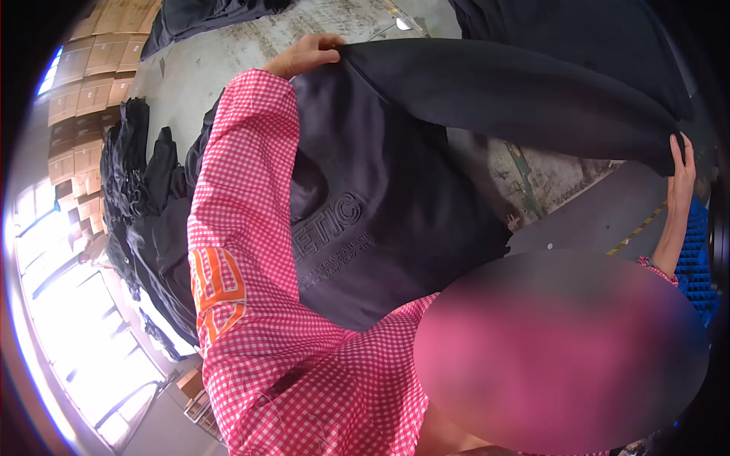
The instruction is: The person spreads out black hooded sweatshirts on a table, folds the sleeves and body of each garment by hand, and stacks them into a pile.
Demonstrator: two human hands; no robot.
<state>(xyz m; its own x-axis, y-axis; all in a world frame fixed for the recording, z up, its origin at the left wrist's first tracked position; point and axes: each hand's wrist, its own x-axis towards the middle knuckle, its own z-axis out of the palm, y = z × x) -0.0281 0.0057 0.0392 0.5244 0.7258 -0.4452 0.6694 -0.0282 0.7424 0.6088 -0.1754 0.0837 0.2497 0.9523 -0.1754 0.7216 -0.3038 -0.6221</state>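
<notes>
Black, smooth-faced sweatshirt (395, 175) cloth stretches between the two bare hands of a worker in a pink-and-white checked smock (251, 175), seen across the room from a wall of stacked cardboard boxes (91, 68). At the shoulder end of the raised sleeve (509, 91), the left hand (310, 55) is clamped on the fabric, its thumb below and its fingers bent over the edge. At the far end, the right hand (681, 163) has its fingers pressed close against the cuff; its thumb is hidden from view. The sleeve spans the gap between them, while the body of the sweatshirt hangs in front of the worker, its chest bearing raised letters (331, 222), "ETIC" legible, with smaller lines beneath. Orange lettering (218, 292) marks the smock's left arm. Beyond the sweatshirt spreads a worn, pale surface (205, 80), with dark garments (148, 197) heaped along the left and more black cloth (578, 38) at upper right. Blue plastic latticework (696, 262) stands near the right forearm; bright windows (91, 319) glare at left. A blurred oval (563, 353) obscures the lower right.
</notes>
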